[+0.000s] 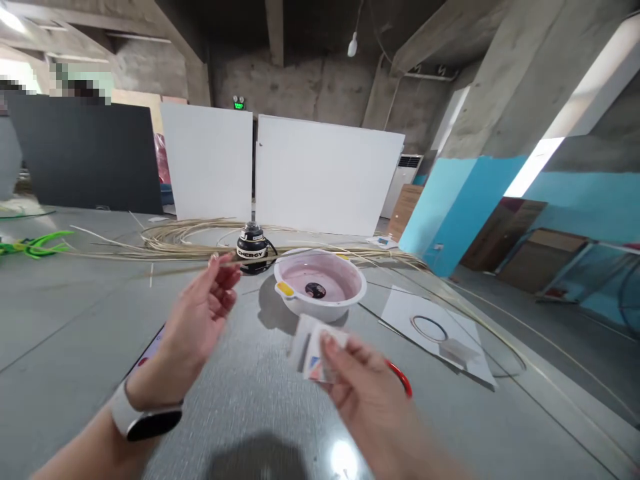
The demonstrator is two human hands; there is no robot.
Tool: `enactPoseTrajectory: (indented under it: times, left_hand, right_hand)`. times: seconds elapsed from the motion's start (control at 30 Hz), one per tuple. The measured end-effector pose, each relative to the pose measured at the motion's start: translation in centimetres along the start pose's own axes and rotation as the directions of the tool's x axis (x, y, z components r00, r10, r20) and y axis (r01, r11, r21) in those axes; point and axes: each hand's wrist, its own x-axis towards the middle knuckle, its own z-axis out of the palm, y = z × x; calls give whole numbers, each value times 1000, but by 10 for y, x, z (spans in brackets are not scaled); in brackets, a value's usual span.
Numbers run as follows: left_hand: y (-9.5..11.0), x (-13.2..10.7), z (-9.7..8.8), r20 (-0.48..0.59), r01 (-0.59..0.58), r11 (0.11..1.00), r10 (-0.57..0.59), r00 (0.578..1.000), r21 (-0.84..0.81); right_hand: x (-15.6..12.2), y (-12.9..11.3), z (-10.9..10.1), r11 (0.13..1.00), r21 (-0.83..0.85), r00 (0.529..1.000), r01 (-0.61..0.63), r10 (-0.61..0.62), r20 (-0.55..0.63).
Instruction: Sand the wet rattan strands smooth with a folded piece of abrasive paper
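Note:
My left hand [203, 310], a grey band with a dark face on its wrist, is raised with its fingertips pinched on a thin tan cane strip [175, 270]. The strip runs left and right of the fingers, partly blurred. My right hand [367, 380] is closed on a folded piece of white paper [313, 350] with blue and red print, thumb on top. Just beyond it stands a white basin [325, 310] with yellow grips, a pinkish inside and a dark round patch at its bottom. A red curved handle [401, 379] shows beside my right hand; the rest is hidden.
A black bottle [253, 250] marked ENERGY stands left of the basin. Long cane strips [185, 235] lie coiled behind. At right, a ring [429, 329] rests on white sheets [400, 307]. A phone [150, 350] lies partly under my left arm; green strips [43, 247] lie far left.

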Motion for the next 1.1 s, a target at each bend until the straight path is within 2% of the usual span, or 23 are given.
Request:
enactPoseTrajectory:
  times: [0.1, 0.2, 0.27, 0.4, 0.53, 0.73, 0.9, 1.1]
  left_hand:
    - [-26, -13, -4, -27, 161, 984, -164, 986, -80]
    - [-45, -23, -8, -57, 249, 963, -256, 965, -101]
    - [-54, -27, -11, -73, 258, 961, -265, 961, -95]
    - [-71, -32, -18, -31, 245, 967, -248, 968, -74]
    - [-87, -36, -25, -23, 237, 970, -237, 971, 45]
    - [-96, -40, -30, -8, 204, 964, -206, 979, 170]
    - [-98, -45, -33, 1, 261, 949, -266, 964, 177]
    - [-97, -48, -30, 2, 307, 928, -314, 949, 212]
  right_hand:
    - [21, 37, 3, 982, 181, 997, -55, 65, -52]
    - [48, 50, 2, 956, 289, 987, -42, 84, -135]
    - [58, 53, 2, 945, 324, 984, -38, 93, -155]
    - [62, 57, 8, 937, 348, 995, -24, 56, -84]
    - [60, 58, 14, 938, 347, 996, 0, 29, -79]
    - [55, 67, 14, 969, 246, 999, 11, 0, -44]
    - [56, 78, 11, 980, 200, 994, 19, 2, -105]
    - [68, 68, -2, 970, 243, 995, 17, 8, -101]
